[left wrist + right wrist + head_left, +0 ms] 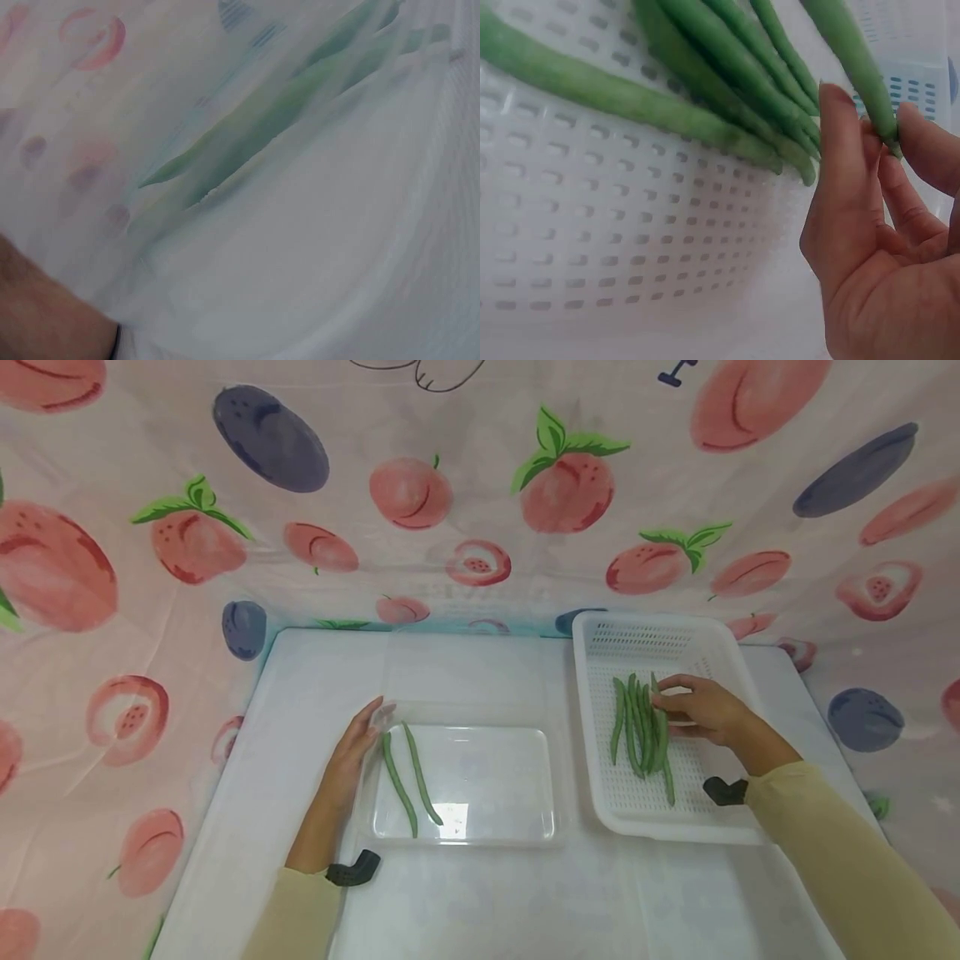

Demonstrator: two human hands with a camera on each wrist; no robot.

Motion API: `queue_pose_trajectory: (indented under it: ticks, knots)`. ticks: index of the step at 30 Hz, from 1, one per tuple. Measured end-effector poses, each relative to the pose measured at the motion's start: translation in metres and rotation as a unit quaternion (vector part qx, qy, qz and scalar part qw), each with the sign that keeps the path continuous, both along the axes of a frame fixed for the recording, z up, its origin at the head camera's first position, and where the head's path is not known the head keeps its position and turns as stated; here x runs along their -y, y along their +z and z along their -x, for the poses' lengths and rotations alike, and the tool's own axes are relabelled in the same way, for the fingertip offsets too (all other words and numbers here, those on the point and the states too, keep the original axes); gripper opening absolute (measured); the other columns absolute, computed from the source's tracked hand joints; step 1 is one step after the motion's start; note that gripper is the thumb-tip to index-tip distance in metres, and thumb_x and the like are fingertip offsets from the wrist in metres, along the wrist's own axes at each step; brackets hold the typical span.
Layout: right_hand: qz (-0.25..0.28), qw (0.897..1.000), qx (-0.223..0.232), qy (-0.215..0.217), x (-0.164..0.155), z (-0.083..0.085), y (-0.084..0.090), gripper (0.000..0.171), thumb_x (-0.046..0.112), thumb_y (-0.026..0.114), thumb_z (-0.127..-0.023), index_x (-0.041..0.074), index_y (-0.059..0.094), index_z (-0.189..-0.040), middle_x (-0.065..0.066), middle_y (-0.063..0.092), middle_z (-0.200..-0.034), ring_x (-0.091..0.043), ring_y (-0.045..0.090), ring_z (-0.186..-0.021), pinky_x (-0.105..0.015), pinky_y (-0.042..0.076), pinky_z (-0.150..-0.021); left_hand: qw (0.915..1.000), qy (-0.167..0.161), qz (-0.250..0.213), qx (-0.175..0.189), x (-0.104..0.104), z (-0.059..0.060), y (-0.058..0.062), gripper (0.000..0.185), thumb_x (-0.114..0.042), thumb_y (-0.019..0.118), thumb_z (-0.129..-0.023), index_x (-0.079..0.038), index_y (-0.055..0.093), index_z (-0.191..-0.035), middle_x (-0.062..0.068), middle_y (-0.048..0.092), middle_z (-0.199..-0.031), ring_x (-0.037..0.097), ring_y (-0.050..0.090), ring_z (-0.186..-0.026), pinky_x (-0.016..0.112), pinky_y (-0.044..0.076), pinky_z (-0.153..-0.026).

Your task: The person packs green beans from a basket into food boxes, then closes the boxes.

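Observation:
My right hand (705, 710) is over the white perforated basket (637, 827). In the right wrist view, thumb and fingers pinch one end of a green bean (849, 54). Several more green beans (636, 735) lie bunched in the basket beside that hand. On the left, my left hand (352, 752) rests along the side wall of a clear plastic container (465, 841), its fingers reaching to the back left corner. Two green beans (400, 785) lie lengthwise inside that container near its left side. The left wrist view sees them blurred through the clear wall, with the fingers out of sight.
Both containers stand on a white table (480, 902), the basket to the right of the clear one with a narrow gap between. A fruit-print curtain (480, 435) hangs behind and at the sides. Dark bands (354, 868) sit at both wrists.

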State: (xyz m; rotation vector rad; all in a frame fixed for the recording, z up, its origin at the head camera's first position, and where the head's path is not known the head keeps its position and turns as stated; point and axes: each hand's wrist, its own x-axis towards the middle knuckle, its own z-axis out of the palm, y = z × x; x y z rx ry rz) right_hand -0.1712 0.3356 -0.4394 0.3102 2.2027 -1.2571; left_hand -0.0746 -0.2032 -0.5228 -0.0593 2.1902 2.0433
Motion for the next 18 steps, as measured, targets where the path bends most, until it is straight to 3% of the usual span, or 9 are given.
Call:
queue_pose_trajectory:
  ticks: [10, 18]
  knots:
    - [0.066, 0.998, 0.002, 0.007, 0.009, -0.004, 0.008, 0.064, 0.032, 0.056, -0.106, 0.004, 0.025, -0.156, -0.002, 0.068, -0.114, -0.016, 0.075, -0.096, -0.038, 0.062, -0.088, 1.0000, 0.000, 0.001, -0.005, 0.000, 0.001, -0.002, 0.051, -0.039, 0.037, -0.110, -0.031, 0.033, -0.160, -0.009, 0.033, -0.166, 0.021, 0.016, -0.158, 0.069, 0.008, -0.123]
    - [0.113, 0.993, -0.002, 0.021, 0.021, -0.009, 0.018, 0.070, 0.035, 0.059, -0.104, 0.003, 0.022, -0.155, -0.006, 0.069, -0.110, -0.018, 0.074, -0.097, -0.041, 0.062, -0.087, 1.0000, -0.001, -0.006, -0.005, 0.000, 0.000, -0.002, 0.051, -0.039, 0.037, -0.109, -0.032, 0.034, -0.159, -0.007, 0.030, -0.167, 0.022, 0.017, -0.158, 0.069, 0.009, -0.124]
